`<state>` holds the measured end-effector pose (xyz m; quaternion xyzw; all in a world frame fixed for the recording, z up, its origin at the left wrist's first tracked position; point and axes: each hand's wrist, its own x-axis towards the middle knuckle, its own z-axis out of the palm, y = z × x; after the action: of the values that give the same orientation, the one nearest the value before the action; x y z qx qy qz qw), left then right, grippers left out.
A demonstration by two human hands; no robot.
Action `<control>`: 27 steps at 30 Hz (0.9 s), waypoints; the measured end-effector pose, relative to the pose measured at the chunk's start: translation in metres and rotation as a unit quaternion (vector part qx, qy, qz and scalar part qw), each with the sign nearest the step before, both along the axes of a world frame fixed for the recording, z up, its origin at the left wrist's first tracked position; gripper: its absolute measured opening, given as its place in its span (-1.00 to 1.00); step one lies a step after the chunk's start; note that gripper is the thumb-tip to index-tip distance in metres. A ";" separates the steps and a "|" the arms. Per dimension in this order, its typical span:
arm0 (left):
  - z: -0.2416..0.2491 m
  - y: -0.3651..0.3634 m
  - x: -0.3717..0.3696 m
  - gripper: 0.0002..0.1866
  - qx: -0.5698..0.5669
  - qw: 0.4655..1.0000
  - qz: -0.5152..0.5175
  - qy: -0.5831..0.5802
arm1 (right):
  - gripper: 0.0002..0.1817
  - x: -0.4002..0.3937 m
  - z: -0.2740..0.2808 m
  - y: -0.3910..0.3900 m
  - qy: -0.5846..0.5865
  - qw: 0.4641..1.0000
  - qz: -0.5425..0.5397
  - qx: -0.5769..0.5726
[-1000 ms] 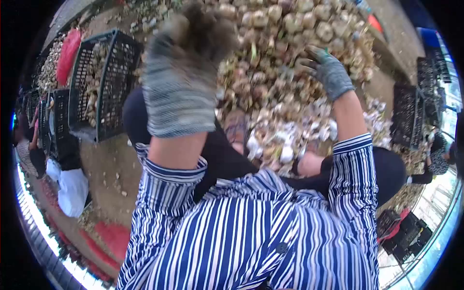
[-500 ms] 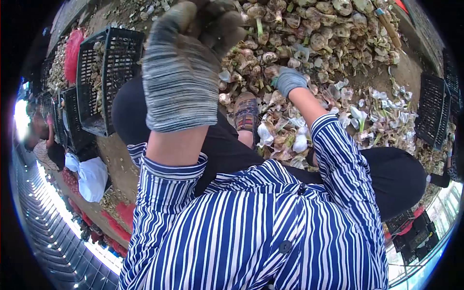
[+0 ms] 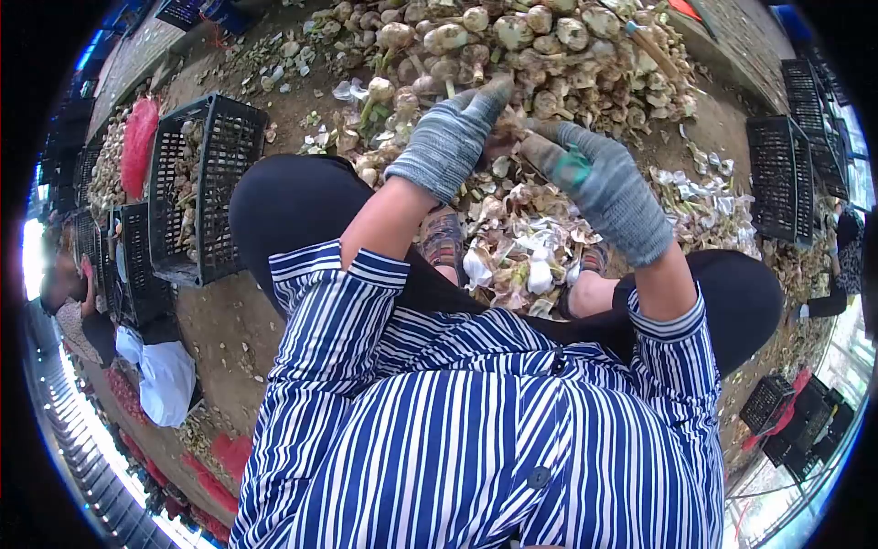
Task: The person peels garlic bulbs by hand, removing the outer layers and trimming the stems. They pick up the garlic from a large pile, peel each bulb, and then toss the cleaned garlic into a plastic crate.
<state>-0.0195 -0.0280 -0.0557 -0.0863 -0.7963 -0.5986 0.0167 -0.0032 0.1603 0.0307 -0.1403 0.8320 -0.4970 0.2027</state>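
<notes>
- The left hand (image 3: pixel 450 137), in a grey knitted work glove, and the right hand (image 3: pixel 611 188), in a matching glove with a green patch, meet over a brownish garlic bulb (image 3: pixel 508 135). The bulb sits between them at the near edge of the heap, probably so both can work on it.
- The left fingers curl onto the bulb. The right fingers close round its stalk end. How tight the grip is I cannot tell.
- The big heap of pale unpeeled garlic bulbs (image 3: pixel 549 46) lies just ahead, within easy reach.
- Papery white husks (image 3: pixel 530 247) lie between the person's feet, below the hands.
- A black slatted plastic crate (image 3: pixel 206 183) stands tilted at the left, partly filled with bulbs.
</notes>
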 end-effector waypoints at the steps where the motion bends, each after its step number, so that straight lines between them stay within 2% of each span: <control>1: 0.032 0.010 0.016 -0.63 0.093 0.986 -0.014 -0.135 | -0.60 0.007 -0.004 0.009 0.052 0.998 0.035 -0.030; 2: 0.045 0.014 0.022 -0.63 0.093 0.987 -0.017 -0.132 | -0.60 0.009 -0.009 0.016 0.055 0.997 0.033 -0.030; 4: 0.061 0.021 0.033 -0.62 0.024 0.971 -0.075 -0.225 | -0.63 0.010 -0.010 0.022 0.272 0.956 0.105 -0.011; 5: 0.052 0.020 0.036 -0.65 -0.124 0.979 -0.136 -0.087 | -0.63 0.016 -0.005 0.021 0.272 0.957 0.103 -0.008; 6: 0.043 0.025 0.034 -0.64 -0.093 0.978 -0.117 -0.144 | -0.64 0.023 -0.001 0.017 0.178 0.977 0.078 0.085; 7: 0.035 0.029 0.031 -0.50 -0.063 0.973 -0.098 -0.199 | -0.63 0.026 0.005 0.014 0.083 0.979 0.052 0.176; 8: 0.027 0.030 0.030 -0.50 -0.061 0.973 -0.100 -0.197 | -0.64 0.028 -0.011 0.017 0.181 0.961 0.060 0.199; 10: 0.017 0.029 0.032 -0.53 -0.100 0.988 -0.114 0.030 | -0.65 0.032 -0.014 0.018 0.189 0.962 0.055 0.191; 11: 0.018 0.030 0.032 -0.53 -0.099 0.988 -0.117 0.030 | -0.66 0.033 -0.014 0.020 0.196 0.962 0.049 0.181; 13: 0.023 0.030 0.033 -0.51 0.008 0.990 -0.118 -0.083 | -0.67 0.035 -0.015 0.026 0.216 0.961 0.054 0.163; 14: 0.033 0.029 0.034 -0.53 -0.004 0.979 -0.119 -0.167 | -0.67 0.035 -0.017 0.027 0.233 0.959 0.067 0.146; 15: 0.031 0.027 0.032 -0.53 -0.007 0.978 -0.119 -0.170 | -0.66 0.035 -0.018 0.029 0.249 0.956 0.080 0.129; 16: 0.038 0.024 0.029 -0.54 -0.099 0.984 -0.146 -0.006 | -0.64 0.033 -0.022 0.033 0.220 0.962 0.100 0.129; 17: 0.044 0.025 0.028 -0.55 -0.188 0.955 -0.168 0.158 | -0.64 0.034 -0.025 0.034 0.217 0.963 0.098 0.128; 18: 0.050 0.024 0.033 -0.62 -0.073 0.972 -0.169 -0.144 | -0.64 0.034 -0.027 0.036 0.239 0.959 0.104 0.112; 19: 0.049 0.025 0.035 -0.62 -0.074 0.972 -0.171 -0.145 | -0.64 0.034 -0.029 0.037 0.262 0.954 0.110 0.097; 21: 0.047 0.028 0.035 -0.65 0.031 0.974 -0.127 -0.186 | -0.60 0.031 -0.029 0.040 0.232 0.958 0.120 0.119; 23: 0.048 0.029 0.031 -0.65 0.031 0.969 -0.131 -0.209 | -0.58 0.029 -0.027 0.041 0.299 0.951 0.073 0.024; 24: 0.047 0.031 0.031 -0.65 0.048 0.973 -0.123 -0.188 | -0.60 0.028 -0.023 0.042 0.182 0.980 0.056 -0.052; 25: 0.050 0.033 0.032 -0.64 0.065 0.977 -0.114 -0.166 | -0.60 0.029 -0.021 0.044 0.184 0.980 0.053 -0.051; 27: 0.055 0.036 0.030 -0.65 0.039 0.973 -0.101 -0.204 | -0.56 0.029 -0.019 0.049 -0.051 0.986 -0.015 -0.160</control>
<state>0.0102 0.0083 -0.0004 -0.0421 -0.7462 -0.6326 -0.2032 0.0258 0.2089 0.0114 -0.1334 0.7323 -0.6331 0.2122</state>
